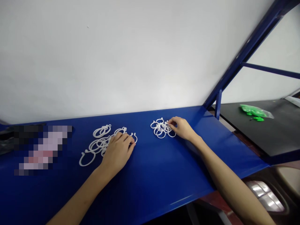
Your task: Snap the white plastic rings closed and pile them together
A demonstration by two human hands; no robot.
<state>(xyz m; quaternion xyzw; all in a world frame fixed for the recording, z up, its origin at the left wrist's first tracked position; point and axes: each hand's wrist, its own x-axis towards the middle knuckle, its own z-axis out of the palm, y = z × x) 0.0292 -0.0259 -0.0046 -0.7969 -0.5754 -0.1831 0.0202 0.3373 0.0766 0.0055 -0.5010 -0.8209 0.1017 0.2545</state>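
Several white plastic rings lie loosely spread on the blue table at the left. My left hand rests on the right end of this spread, fingers curled down onto a ring near its fingertips. A tighter cluster of white rings lies further right. My right hand touches the cluster's right side, thumb and fingertips pinched together on a ring.
A white wall rises right behind the table. A blue slanted frame post stands at the table's right end. Beyond it a black surface carries a bag of green pieces. A blurred patch covers the table's far left.
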